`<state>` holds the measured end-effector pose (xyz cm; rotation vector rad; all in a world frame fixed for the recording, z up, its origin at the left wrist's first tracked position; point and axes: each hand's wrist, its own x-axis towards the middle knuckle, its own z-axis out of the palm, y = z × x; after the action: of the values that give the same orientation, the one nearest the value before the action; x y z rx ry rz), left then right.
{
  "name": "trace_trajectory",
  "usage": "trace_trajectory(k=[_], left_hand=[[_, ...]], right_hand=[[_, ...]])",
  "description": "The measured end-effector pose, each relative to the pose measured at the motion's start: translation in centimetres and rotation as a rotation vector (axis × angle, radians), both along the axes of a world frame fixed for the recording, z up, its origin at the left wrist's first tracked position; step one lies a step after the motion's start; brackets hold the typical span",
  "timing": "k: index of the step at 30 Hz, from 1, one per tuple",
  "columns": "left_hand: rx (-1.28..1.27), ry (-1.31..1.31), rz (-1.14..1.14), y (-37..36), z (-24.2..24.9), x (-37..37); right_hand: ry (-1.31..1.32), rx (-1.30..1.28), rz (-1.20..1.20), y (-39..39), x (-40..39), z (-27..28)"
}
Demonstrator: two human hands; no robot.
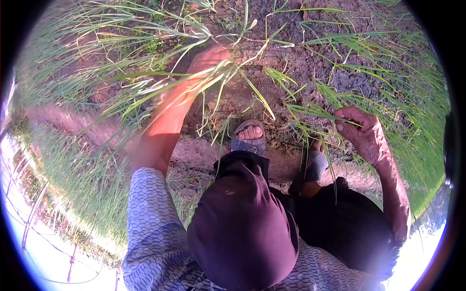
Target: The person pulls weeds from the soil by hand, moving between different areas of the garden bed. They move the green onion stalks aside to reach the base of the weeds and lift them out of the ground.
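My right hand (358, 127) is closed in a pinch, thumb against forefinger, on the ends of several long green leaves (310, 110). The leaves are thin and onion-like and run left from the fingertips over the soil. My left hand (211, 59) reaches forward, low to the ground, beside an onion-like plant (228, 72) whose pale base and spreading blades cross over the wrist. Leaves and glare hide its fingers, so I cannot make out a grip. More narrow-leaved plants (204, 31) stand just ahead of it.
Damp brown soil (291, 63) lies between the plants. Dense grassy green rows (73, 68) grow on the left, with more (417, 97) on the right. My sandalled foot (250, 136) and other foot (316, 162) stand on the dirt below the hands. Thin sticks (34, 213) rise at the lower left.
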<state>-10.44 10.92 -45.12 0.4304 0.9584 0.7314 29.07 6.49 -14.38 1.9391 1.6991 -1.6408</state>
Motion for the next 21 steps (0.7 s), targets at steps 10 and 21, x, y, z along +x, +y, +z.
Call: trace_trajectory(k=[10,21], left_hand=[[0.461,0.543,-0.448,1.3,-5.5,-2.1],[0.681,0.659,-0.478,2.2,4.0,-0.3]], right_hand=[[0.095,0.02,-0.116,-1.8,2.1,0.1],[0.043,-0.128,-0.182,-4.6,4.3,-0.2]])
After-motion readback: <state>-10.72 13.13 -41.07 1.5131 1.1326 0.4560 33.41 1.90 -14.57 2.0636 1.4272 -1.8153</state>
